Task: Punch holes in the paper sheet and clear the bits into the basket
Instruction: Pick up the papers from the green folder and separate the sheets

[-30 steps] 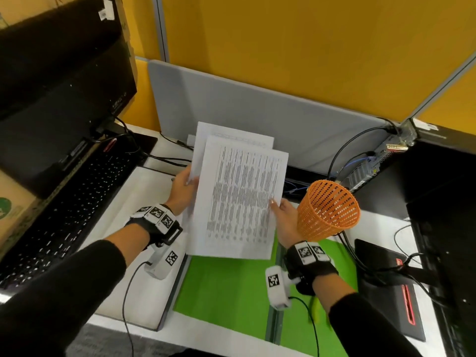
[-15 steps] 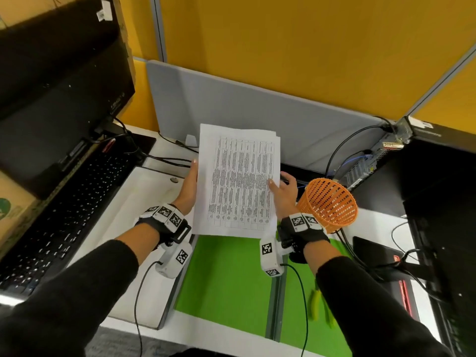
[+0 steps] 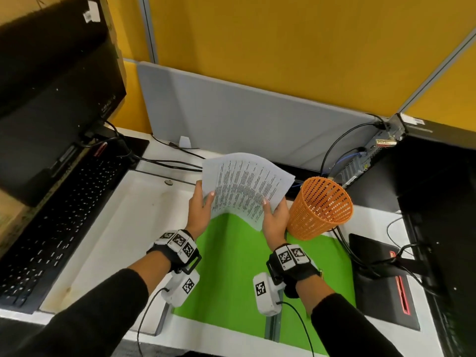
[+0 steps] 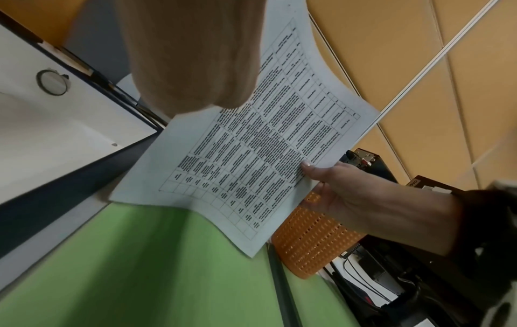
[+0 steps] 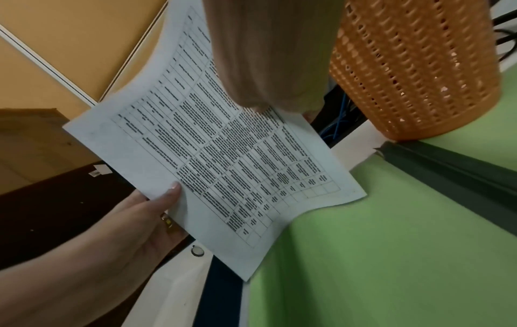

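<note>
A small stack of printed paper sheets point(image 3: 244, 186) hangs bowed above the far edge of the green mat point(image 3: 231, 266). My left hand point(image 3: 203, 202) grips its left edge, thumb on top. At the right edge my right hand point(image 3: 273, 212) pinches it the same way. The left wrist view shows the printed table on the sheets point(image 4: 251, 154) and the right hand point(image 4: 349, 190). The right wrist view shows the sheets point(image 5: 223, 166) and the left hand point(image 5: 140, 221). The orange mesh basket point(image 3: 320, 207) stands just right of my right hand. No hole punch is in view.
A black keyboard point(image 3: 51, 228) and monitor point(image 3: 51, 112) fill the left. A dark computer case point(image 3: 438, 202), cables point(image 3: 342, 238) and a black pad point(image 3: 381, 279) sit at the right. A grey partition point(image 3: 244, 112) closes the back of the desk.
The two offset sheets were squared into one stack. The stack has tipped forward and now bows, with its near edge low over the green mat. Both hands have shifted further toward the partition.
</note>
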Tool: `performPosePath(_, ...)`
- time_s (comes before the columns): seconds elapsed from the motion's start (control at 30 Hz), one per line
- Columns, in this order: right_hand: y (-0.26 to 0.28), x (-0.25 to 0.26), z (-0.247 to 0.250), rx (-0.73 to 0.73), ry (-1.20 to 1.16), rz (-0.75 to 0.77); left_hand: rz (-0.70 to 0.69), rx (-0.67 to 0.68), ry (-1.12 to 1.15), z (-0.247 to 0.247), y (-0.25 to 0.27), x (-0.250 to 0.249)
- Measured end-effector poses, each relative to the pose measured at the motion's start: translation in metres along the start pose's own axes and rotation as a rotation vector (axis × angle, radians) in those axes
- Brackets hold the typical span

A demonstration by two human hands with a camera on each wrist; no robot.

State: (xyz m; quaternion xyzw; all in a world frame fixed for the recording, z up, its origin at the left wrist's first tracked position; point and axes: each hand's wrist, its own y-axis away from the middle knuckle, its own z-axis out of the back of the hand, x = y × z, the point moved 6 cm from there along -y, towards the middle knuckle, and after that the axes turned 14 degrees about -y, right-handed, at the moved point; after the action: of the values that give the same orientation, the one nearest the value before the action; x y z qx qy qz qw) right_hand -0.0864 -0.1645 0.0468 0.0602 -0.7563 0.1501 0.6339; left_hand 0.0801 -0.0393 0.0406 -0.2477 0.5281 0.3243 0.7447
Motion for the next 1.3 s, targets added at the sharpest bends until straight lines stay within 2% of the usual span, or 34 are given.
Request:
performPosePath(0.27, -0.004, 0.01, 0.004, 0.023, 0.001, 0.016, -0.017, 0.034, 0.014, -0.001, -0.003, -0.002)
performPosePath(0.4, 0.007, -0.006, 0.014, 0.008, 0.061, -0.065, 0.021, 0.078, -0.011, -0.007, 0.009, 0.012)
performPosePath(0.63, 0.005, -0.006, 0.018, 0.031, 0.15, -0.051, -0.009, 0.019, -0.012, -0.004, 0.009, 0.012)
performPosePath(0.93, 0.021, -0.032, 0.046, 0.003, 0.217, -0.174, -0.014, 0.191, -0.116, -0.013, 0.018, 0.032)
performPosePath(1.1, 0.041, -0.037, 0.079, 0.043, 0.254, -0.228, 0.004, 0.23, -0.1, -0.018, 0.017, 0.038)
performPosePath(1.17, 0.057, -0.044, 0.106, 0.055, 0.355, -0.278, 0.01, 0.227, -0.094, -0.018, 0.018, 0.041)
performPosePath(1.2, 0.063, -0.048, 0.122, 0.062, 0.477, -0.28, 0.015, 0.225, -0.089, -0.019, 0.019, 0.043)
performPosePath(1.27, 0.077, -0.054, 0.156, 0.075, 0.843, -0.31, 0.035, 0.228, -0.078, -0.021, 0.019, 0.048)
performPosePath(1.3, 0.085, -0.054, 0.172, 0.056, 1.007, -0.372, 0.042, 0.233, -0.072, -0.023, 0.019, 0.051)
